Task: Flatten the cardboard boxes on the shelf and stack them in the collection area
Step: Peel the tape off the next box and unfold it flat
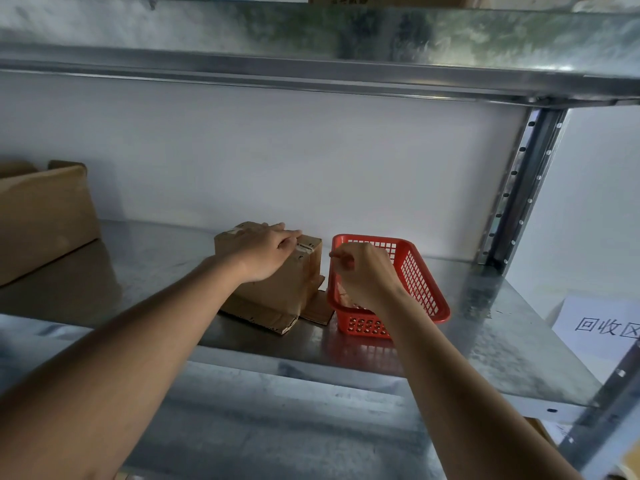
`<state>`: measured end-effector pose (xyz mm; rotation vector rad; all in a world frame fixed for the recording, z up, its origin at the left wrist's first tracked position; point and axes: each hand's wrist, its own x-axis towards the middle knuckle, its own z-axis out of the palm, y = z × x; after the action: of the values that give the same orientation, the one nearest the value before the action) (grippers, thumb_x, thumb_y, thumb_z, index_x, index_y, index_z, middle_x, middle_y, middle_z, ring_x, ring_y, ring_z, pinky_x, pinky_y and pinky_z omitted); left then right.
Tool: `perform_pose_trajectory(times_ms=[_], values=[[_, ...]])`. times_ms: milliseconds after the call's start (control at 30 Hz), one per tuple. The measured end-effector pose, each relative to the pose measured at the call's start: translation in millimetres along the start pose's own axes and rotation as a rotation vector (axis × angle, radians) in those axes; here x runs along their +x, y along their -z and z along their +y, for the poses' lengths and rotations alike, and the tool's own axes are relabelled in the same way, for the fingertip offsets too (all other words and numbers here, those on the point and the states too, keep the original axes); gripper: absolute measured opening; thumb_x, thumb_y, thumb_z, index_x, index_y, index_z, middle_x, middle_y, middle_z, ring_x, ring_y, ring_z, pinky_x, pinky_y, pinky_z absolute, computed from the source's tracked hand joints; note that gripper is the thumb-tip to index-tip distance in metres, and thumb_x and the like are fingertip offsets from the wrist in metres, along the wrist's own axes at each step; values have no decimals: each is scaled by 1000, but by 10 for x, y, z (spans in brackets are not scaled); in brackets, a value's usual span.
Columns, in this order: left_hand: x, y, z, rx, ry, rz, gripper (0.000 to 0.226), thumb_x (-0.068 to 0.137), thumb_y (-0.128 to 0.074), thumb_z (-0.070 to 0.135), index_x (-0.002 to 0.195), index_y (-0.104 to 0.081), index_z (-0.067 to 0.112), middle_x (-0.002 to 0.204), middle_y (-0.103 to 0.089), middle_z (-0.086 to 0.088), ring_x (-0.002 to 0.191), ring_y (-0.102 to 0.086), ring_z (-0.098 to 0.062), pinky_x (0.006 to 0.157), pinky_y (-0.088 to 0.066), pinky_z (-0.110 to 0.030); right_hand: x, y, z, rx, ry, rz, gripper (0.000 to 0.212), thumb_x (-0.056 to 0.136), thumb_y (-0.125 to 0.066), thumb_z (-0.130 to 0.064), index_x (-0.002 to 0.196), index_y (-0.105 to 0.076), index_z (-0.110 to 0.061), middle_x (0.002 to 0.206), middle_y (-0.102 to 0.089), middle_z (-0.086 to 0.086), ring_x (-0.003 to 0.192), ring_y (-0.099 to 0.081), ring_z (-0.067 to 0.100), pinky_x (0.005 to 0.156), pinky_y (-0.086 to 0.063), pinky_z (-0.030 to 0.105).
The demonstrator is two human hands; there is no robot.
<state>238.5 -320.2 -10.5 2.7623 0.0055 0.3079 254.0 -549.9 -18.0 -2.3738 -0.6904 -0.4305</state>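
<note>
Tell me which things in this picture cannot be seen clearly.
- Head view: what the right hand pinches is too small to tell.
- Red basket contents: hidden by that hand.
- Small box top: partly covered by the left hand.
- Large box: cut off by the left edge.
- Paper sign: cut off by the right edge.

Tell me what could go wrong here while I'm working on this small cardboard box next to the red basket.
The small box stands near the shelf's front edge; your left hand pressing its top could tip it off. Your right hand is over the red basket, so pulling might drag the basket along. Its bottom flaps are splayed, so it may slide.
</note>
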Motion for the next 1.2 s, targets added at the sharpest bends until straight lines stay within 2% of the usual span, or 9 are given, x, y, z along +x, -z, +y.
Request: perform_pose_trajectory(times_ms=[167, 367, 500, 567, 667, 800, 867, 967, 1200], values=[[-14, 2, -28, 12, -8, 21, 45, 109, -28, 55, 151, -43, 50, 168, -28, 8, 157, -19, -24, 125, -12, -49, 39, -79, -139, 11, 149, -4, 23, 97, -67, -24, 119, -74, -22, 109, -74, -1, 91, -69, 14, 80, -61, 38], [-78, 118, -131, -47, -60, 17, 40, 109, -39, 49, 148, -50, 48, 164, -37, 10, 154, -26, -16, 126, -16, -41, 134, -117, -270, 32, 168, 5, 11, 87, -79, -19, 98, -80, -18, 89, -77, -2, 84, -70, 18, 77, -58, 38], [-108, 221, -239, -103, -103, -47, 38, 110, -43, 41, 146, -53, 46, 163, -37, 13, 153, -26, -11, 127, -15, -38, 164, -163, -352, 126, 138, 54, 10, 82, -83, -13, 88, -83, -22, 74, -74, -11, 68, -64, 1, 61, -45, 11], [-118, 257, -286, -107, -119, -76, 38, 111, -43, 37, 146, -52, 47, 164, -36, 14, 153, -25, -10, 127, -14, -35, 184, -164, -420, 144, 120, 24, 10, 80, -87, -15, 87, -83, -21, 73, -71, -12, 69, -63, 0, 62, -43, 9], [-138, 304, -355, -68, -135, -94, 39, 111, -41, 36, 145, -50, 54, 164, -34, 17, 153, -22, -9, 126, -12, -34, 241, -129, -559, 91, 97, -55, 11, 81, -86, -14, 89, -84, -20, 81, -76, -5, 78, -69, 13, 74, -57, 29], [-160, 410, -421, -9, -127, -172, 44, 111, -32, 38, 150, -43, 55, 168, -25, 16, 156, -18, -11, 127, -11, -38, 329, -90, -722, 23, -36, -148, 5, 91, -78, -18, 90, -81, -14, 85, -75, 3, 83, -71, 21, 77, -62, 43], [-152, 493, -437, 87, -109, -209, 46, 111, -25, 44, 155, -37, 52, 168, -28, 11, 154, -26, -17, 125, -20, -41, 324, -112, -808, -3, -56, -160, 14, 91, -79, -29, 95, -81, -16, 93, -75, 4, 89, -69, 23, 80, -60, 43], [-163, 600, -451, 287, -85, -236, 51, 108, -19, 54, 158, -26, 53, 162, -37, 7, 140, -43, -27, 111, -37, -45, 318, -140, -976, -125, 93, -155, 17, 92, -78, -29, 104, -82, -17, 100, -76, 1, 95, -68, 22, 84, -56, 37], [-249, 589, -716, 355, -144, -210, 57, 102, -8, 67, 159, -11, 56, 152, -32, 7, 142, -22, -26, 116, -18, -50, 539, -86, -1233, -438, 209, -331, 11, 97, -70, -18, 105, -76, -14, 101, -69, 8, 85, -68, 26, 78, -60, 42]])
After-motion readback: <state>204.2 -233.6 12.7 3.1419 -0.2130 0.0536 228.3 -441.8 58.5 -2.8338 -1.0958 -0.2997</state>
